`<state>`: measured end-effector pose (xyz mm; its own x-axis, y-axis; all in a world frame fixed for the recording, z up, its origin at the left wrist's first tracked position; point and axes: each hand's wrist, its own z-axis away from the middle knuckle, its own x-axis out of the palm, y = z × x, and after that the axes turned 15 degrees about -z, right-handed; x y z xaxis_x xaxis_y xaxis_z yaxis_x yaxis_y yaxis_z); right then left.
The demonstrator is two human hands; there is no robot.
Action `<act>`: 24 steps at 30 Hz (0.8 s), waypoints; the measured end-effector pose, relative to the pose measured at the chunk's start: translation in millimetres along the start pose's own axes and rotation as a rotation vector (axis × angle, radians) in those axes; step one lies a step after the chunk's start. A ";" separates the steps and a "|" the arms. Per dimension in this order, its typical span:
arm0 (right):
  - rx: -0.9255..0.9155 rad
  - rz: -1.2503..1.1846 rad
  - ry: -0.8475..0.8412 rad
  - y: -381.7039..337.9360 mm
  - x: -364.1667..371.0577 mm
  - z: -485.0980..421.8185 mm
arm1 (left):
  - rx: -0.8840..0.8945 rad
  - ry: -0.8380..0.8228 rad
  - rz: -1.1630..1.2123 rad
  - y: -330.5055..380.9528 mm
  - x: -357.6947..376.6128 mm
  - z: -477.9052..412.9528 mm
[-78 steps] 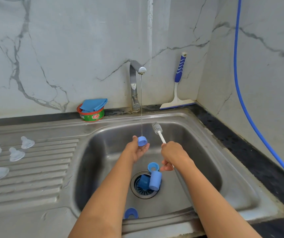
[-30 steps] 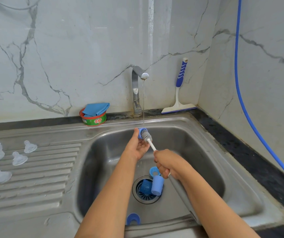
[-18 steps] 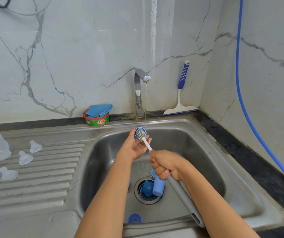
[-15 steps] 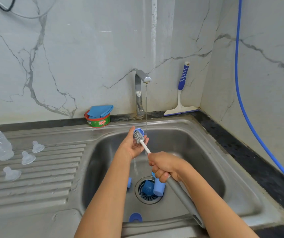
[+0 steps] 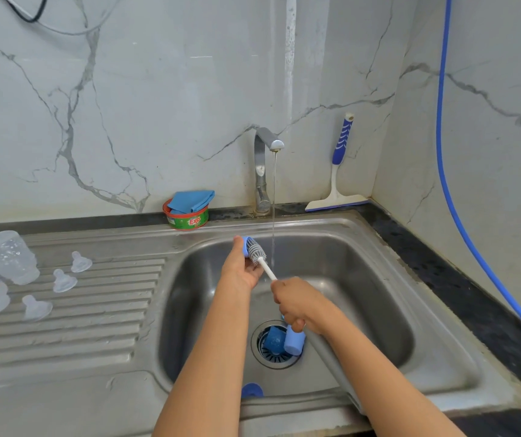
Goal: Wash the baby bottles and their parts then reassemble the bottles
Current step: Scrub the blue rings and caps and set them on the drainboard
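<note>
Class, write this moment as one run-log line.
phase: scrubbing | left hand: holds blue cap | right hand: grips brush, bristles at cap | tap: running

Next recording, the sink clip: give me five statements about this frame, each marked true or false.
1. The left hand holds a blue cap with the head of the brush against it. True.
2. The tap is off. False: a thin stream of water runs from it.
3. Three clear nipples lie on the drainboard. True.
4. The right hand is empty. False: it grips the brush handle.
5. The squeegee lies in the basin. False: it leans upright against the wall.
</note>
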<state>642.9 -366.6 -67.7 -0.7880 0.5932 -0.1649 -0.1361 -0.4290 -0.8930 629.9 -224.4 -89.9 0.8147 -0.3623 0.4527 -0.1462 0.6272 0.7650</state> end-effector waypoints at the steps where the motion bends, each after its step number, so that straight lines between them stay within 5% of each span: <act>1: 0.005 -0.044 -0.030 -1.6 -1.1 1.9 | -0.003 -0.015 -0.004 1.5 -2.3 1.6; 15: 0.129 -0.171 -0.380 -7.3 -8.0 9.3 | -0.063 -0.133 0.163 12.4 -20.3 13.2; 24: 0.094 -0.080 -0.172 -5.2 -4.2 8.5 | -0.001 -0.117 -0.128 3.4 -12.9 10.6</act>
<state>641.8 -372.7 -58.9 -0.8620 0.5067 -0.0137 -0.2519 -0.4516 -0.8559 612.9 -224.9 -88.4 0.7555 -0.5173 0.4020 -0.0445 0.5717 0.8192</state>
